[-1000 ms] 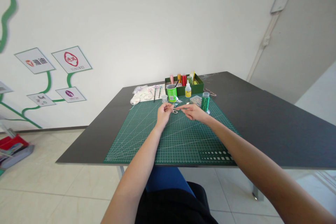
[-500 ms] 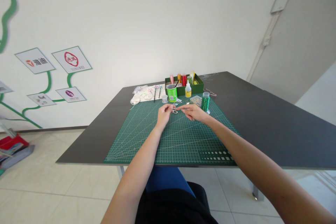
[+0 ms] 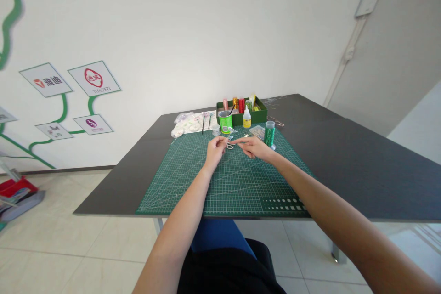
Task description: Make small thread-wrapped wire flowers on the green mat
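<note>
Above the far half of the green cutting mat, my left hand is closed in a pinch; what its fingertips hold is too small to make out. My right hand comes in from the right with its index finger stretched toward the left fingertips, its other fingers curled and its thumb below. Between the hands, a pair of small scissors with white handles shows in part. Just right of my right hand stands a spool of green thread.
A bright green can, a small glue bottle and a green box of thread spools stand behind the hands. Left of them lie a white cloth, thin dark sticks and a small clear jar. A flat clear case lies right.
Both hands stay in nearly the same place. Only slight movement shows at the fingertips and the small clear and white bits beyond them.
</note>
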Demonstrator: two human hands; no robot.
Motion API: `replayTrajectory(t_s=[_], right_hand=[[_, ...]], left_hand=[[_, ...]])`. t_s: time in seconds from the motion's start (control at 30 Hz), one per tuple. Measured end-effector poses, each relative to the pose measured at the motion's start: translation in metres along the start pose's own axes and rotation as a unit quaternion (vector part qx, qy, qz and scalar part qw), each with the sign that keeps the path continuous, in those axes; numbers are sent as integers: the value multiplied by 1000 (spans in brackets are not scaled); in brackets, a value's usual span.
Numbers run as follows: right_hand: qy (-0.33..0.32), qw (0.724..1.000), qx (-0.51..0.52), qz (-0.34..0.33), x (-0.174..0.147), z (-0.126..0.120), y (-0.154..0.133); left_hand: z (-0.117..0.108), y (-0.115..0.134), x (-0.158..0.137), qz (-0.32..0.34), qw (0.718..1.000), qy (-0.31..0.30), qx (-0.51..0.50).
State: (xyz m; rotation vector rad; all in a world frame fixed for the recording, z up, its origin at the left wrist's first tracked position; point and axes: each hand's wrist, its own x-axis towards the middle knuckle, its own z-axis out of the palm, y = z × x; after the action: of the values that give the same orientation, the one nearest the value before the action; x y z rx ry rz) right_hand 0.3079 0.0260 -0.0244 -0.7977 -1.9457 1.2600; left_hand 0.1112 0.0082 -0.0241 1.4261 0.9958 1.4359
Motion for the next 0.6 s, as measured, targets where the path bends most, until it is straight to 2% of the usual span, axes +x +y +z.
replayTrajectory(t_s=[0.6], right_hand=[[-4,1000,-7,-3,0,0,0]], left_hand=[[-1,-2,1,2,1000,-10,-1]])
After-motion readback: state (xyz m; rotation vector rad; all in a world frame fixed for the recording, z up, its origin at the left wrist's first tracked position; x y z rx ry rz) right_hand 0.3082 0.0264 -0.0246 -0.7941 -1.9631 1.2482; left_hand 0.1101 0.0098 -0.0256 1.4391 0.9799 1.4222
